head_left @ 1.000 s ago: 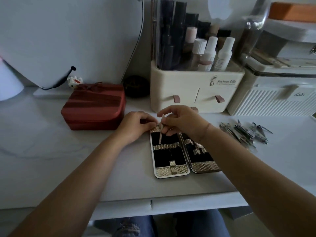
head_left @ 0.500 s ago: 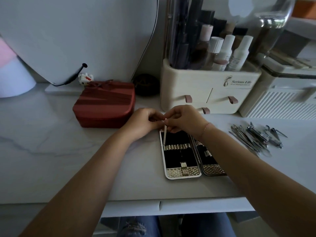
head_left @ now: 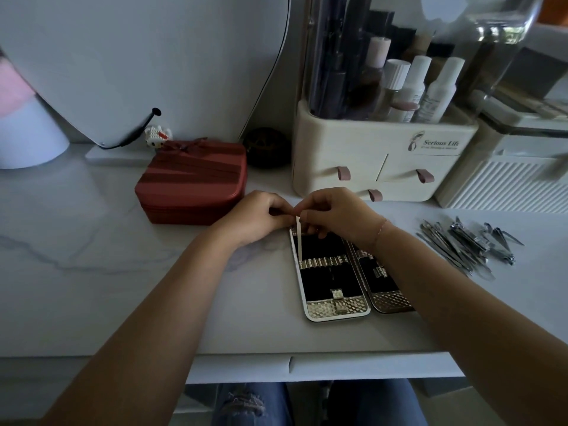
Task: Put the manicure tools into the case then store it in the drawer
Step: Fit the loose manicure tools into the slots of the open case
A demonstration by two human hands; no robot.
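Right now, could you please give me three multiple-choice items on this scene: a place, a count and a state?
1. The loose tool pile lies: A. right of the case; B. on a chair; C. on the floor.
2. Pull tabs showing on the cream organiser: A. one; B. three; C. five.
3. The case is: A. shut; B. standing on end; C. open flat.
Key: 1 A, it lies on the table past the case's right half; 2 B, two above, one below; 3 C, both halves lie flat, the right hand pinching a thin tool over the left one.
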